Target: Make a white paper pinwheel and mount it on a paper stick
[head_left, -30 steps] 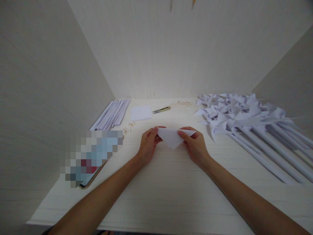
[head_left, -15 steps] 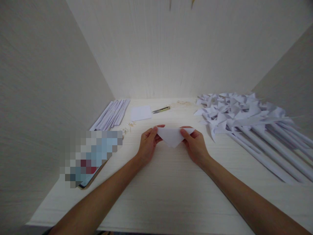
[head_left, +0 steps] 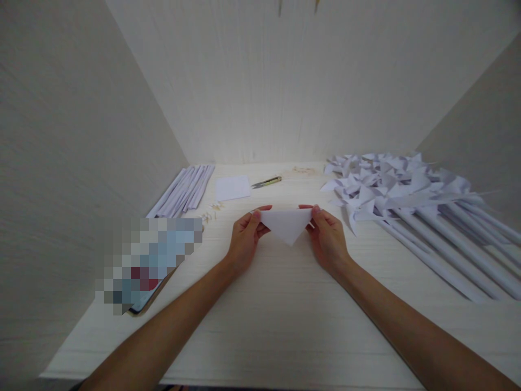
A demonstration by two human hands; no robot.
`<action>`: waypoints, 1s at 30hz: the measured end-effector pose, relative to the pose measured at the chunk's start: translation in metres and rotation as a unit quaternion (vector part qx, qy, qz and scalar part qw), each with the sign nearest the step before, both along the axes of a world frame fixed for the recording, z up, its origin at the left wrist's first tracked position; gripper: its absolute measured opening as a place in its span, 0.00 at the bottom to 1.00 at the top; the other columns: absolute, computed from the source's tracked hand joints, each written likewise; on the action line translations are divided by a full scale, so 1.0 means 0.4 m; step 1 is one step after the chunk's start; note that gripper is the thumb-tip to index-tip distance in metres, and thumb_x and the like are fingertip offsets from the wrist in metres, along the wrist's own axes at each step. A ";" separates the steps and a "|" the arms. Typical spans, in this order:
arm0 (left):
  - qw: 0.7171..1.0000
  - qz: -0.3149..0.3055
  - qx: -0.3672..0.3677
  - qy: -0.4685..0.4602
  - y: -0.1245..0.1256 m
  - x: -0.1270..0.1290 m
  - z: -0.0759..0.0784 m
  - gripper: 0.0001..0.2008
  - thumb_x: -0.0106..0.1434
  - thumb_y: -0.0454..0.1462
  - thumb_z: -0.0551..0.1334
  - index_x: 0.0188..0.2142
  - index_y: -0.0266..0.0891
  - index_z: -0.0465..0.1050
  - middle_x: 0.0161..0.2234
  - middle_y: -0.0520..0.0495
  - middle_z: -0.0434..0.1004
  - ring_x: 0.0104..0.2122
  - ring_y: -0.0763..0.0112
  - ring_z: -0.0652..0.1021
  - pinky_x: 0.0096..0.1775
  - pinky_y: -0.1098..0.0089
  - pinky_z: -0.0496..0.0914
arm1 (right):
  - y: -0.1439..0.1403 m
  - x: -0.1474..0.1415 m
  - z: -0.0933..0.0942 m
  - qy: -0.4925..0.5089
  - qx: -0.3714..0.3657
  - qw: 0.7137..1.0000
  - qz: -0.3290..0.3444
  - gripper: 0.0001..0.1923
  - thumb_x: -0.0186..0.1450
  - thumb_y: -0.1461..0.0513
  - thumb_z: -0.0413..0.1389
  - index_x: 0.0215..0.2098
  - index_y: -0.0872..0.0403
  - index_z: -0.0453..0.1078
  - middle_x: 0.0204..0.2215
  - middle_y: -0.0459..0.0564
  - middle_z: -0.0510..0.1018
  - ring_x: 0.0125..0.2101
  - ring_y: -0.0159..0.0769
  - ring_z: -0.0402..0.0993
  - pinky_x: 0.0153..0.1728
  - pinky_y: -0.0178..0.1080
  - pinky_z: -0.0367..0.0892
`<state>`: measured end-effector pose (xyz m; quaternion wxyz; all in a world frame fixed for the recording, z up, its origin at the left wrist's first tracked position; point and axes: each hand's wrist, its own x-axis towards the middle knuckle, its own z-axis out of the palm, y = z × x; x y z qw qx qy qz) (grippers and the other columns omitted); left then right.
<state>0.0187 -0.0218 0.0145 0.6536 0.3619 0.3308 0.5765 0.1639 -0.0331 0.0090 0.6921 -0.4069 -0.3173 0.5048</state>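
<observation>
A white sheet of paper [head_left: 287,224], folded into a triangle with its point toward me, is held between both hands over the middle of the table. My left hand [head_left: 245,239] pinches its left corner between thumb and fingers. At the opposite corner, my right hand [head_left: 328,234] grips the paper with the thumb on top. The long folded edge runs straight from one hand to the other on the far side.
Paper pinwheels [head_left: 386,182] with rolled paper sticks [head_left: 439,239] are heaped at the right. At the back left lie paper rolls [head_left: 185,190], white square paper [head_left: 233,188] and thread snips [head_left: 266,182]. Small scraps [head_left: 211,212] and a phone [head_left: 157,290], partly blurred, are on the left.
The right thumb has slid outward from the paper's face to its right corner. More of the triangle shows now. The left hand keeps its hold.
</observation>
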 end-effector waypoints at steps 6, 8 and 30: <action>1.000 -0.012 0.011 0.007 0.002 -0.002 -0.003 0.11 0.52 0.41 0.61 0.32 0.36 0.75 0.34 0.44 0.78 0.33 0.71 0.75 0.39 0.68 0.67 | 0.001 0.002 0.001 0.011 0.018 1.000 0.006 0.11 0.51 0.53 0.58 0.22 0.53 0.74 0.26 0.49 0.77 0.29 0.33 0.70 0.35 0.39 0.63; 1.000 -0.014 0.013 0.008 0.002 -0.003 -0.002 0.11 0.53 0.41 0.60 0.32 0.36 0.75 0.36 0.43 0.78 0.35 0.70 0.75 0.40 0.68 0.67 | 0.002 0.003 0.002 0.013 0.018 1.000 0.009 0.11 0.51 0.54 0.58 0.23 0.53 0.74 0.27 0.50 0.78 0.30 0.34 0.70 0.36 0.40 0.64; 0.999 -0.042 -0.012 -0.021 0.010 -0.015 0.007 0.12 0.56 0.39 0.56 0.31 0.34 0.75 0.34 0.41 0.78 0.37 0.68 0.75 0.42 0.67 0.66 | 0.002 0.008 0.000 -0.015 0.032 0.999 0.033 0.11 0.51 0.52 0.58 0.23 0.52 0.73 0.22 0.47 0.76 0.27 0.32 0.70 0.35 0.39 0.64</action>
